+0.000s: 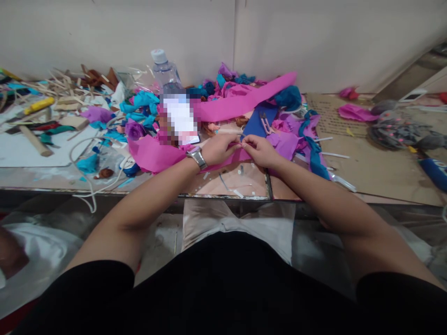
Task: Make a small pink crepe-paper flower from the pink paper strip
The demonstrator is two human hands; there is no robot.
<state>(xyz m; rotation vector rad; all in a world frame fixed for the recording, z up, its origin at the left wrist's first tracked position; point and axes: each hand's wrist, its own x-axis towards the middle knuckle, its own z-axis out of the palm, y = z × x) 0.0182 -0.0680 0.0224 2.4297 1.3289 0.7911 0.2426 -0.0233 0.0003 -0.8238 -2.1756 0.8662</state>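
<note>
My left hand [219, 148], with a metal watch [197, 157] on the wrist, and my right hand [261, 150] meet at the table's front edge. Both are closed in a pinch on a strip of pink crepe paper [157, 156] that runs from under my fingers to the left. The fingertips of the two hands touch each other. A small pair of snips [266, 122] lies on a dark blue sheet [257, 122] just behind my right hand. A finished purple paper flower [134, 129] sits to the left.
Crepe paper scraps in pink, teal and purple cover the table's middle. A long pink strip [244, 100] and a plastic water bottle [165, 70] stand behind. Wooden sticks [66, 83] and tools lie at left. A brown board [370, 163] and grey fabric [391, 128] lie at right.
</note>
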